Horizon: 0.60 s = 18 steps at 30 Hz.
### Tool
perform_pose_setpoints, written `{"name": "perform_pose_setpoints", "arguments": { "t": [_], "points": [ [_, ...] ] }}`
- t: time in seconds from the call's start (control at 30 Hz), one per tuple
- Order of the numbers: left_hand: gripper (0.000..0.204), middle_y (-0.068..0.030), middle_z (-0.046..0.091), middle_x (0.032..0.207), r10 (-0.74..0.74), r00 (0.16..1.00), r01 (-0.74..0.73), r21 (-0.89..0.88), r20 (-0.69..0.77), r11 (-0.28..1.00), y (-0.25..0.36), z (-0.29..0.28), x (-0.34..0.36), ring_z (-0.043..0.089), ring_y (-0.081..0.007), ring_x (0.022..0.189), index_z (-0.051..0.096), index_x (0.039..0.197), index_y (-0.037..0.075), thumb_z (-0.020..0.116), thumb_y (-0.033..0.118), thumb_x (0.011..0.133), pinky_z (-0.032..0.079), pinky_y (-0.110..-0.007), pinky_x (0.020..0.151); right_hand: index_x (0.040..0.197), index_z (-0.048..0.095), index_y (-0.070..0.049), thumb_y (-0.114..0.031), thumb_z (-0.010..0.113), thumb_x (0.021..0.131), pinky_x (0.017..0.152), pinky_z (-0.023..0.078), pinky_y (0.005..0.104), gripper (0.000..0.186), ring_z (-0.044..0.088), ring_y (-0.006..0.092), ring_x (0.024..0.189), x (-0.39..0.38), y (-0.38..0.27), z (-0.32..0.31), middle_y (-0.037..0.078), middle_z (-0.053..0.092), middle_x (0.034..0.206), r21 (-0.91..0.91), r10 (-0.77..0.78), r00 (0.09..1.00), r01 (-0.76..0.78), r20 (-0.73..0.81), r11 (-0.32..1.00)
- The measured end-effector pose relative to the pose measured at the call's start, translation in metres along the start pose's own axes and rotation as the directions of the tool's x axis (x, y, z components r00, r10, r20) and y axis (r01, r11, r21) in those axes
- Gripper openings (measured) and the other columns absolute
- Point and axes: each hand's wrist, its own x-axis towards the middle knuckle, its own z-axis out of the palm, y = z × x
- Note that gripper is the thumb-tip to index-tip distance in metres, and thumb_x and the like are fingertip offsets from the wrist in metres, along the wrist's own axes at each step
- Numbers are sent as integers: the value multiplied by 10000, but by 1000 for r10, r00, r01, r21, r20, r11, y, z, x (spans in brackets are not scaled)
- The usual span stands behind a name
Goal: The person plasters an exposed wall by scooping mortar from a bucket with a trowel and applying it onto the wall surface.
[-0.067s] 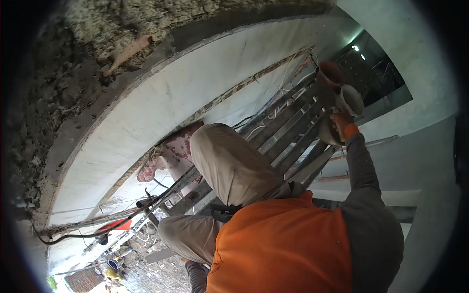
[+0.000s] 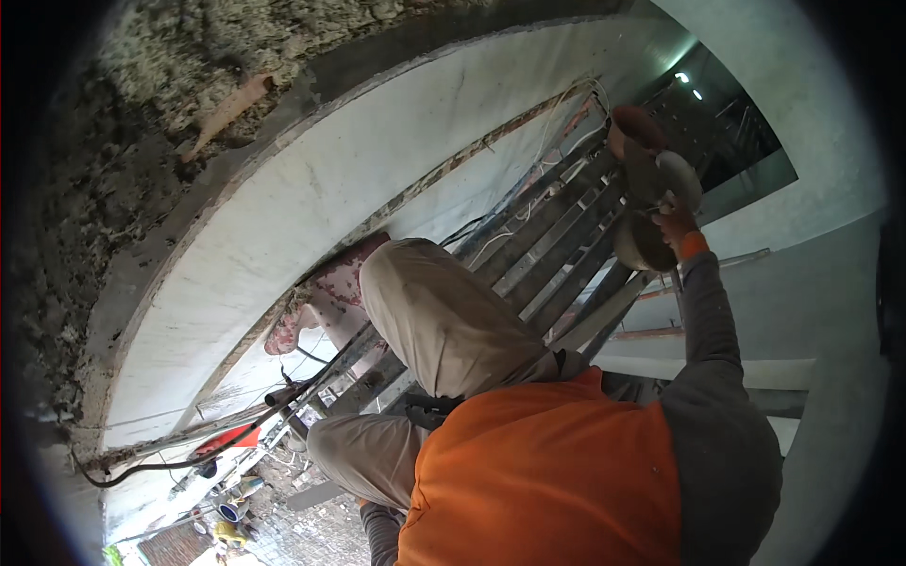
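Observation:
My right hand, in an orange glove at the end of a dark grey sleeve, is raised at the upper right. It grips a round grey metal tool with a dark bowl-shaped part below it and a brown rounded piece above. My left hand is hidden: only its dark sleeve shows at the bottom edge, below my orange vest. My bent knee in beige trousers rests against the slatted scaffold rails, and my foot in a pink patterned shoe stands on them.
A smooth white wall curves along the left under rough grey concrete. A black hose and thin cables run along the wall's lower edge. Far below lie paved ground, buckets and a red object.

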Motion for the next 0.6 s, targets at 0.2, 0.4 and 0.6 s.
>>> {"name": "perform_pose_setpoints", "arguments": {
  "t": [0.2, 0.4, 0.6],
  "points": [
    [782, -186, 173, 1514, 132, 971, -87, -218, 198, 972, -21, -36, 18, 184, -323, 1403, 154, 1470, 62, 588, 287, 859, 255, -503, 1100, 1097, 590, -59, -101, 760, 640, 612, 553, 364, 490, 664, 253, 762, 29, 53, -102, 113, 661, 855, -676, -94, 994, 103, 51, 730],
    [804, -198, 192, 1506, 265, 934, -160, -381, 240, 911, -37, -82, 57, 197, -329, 1398, 158, 1468, 58, 615, 285, 847, 249, -482, 1111, 975, 668, -76, -183, 821, 639, 757, 539, 381, 385, 670, 262, 864, 29, 39, -99, 123, 680, 934, -888, 208, 978, -71, 28, 454],
    [953, -242, 268, 1455, 154, 987, -142, -219, 37, 965, 5, -133, 76, 251, -371, 1360, 182, 1455, 53, 768, 193, 717, 240, -436, 1125, 996, 695, -157, -247, 633, 813, 866, 497, 420, 213, 611, 314, 1050, 109, 147, 41, 119, 659, 1092, -892, 88, 996, -46, -7, 449]
  ]
}}
